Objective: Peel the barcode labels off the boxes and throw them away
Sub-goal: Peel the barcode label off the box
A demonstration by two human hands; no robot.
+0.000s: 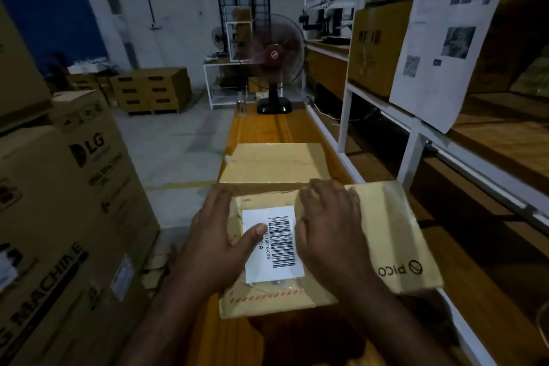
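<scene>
Head view: presses the left hand (pixel 217 235), fingers spread, on the near box (pixel 395 232) with the thumb laid on the white barcode label (pixel 279 244), and rests the right hand (pixel 329 226) flat just right of it, pinching nothing. Shows the label stuck down mid-top of that box on the wooden bench (pixel 267 128), no corner visibly lifted. Risks tearing the paper or stripping cardboard skin if pulled fast from a poorly raised edge.

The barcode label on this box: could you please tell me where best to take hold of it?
Probably the near left corner of the barcode label, picked up from the near side: it lies flat, that corner is bare, and the right hand crowds its right edge.
</scene>
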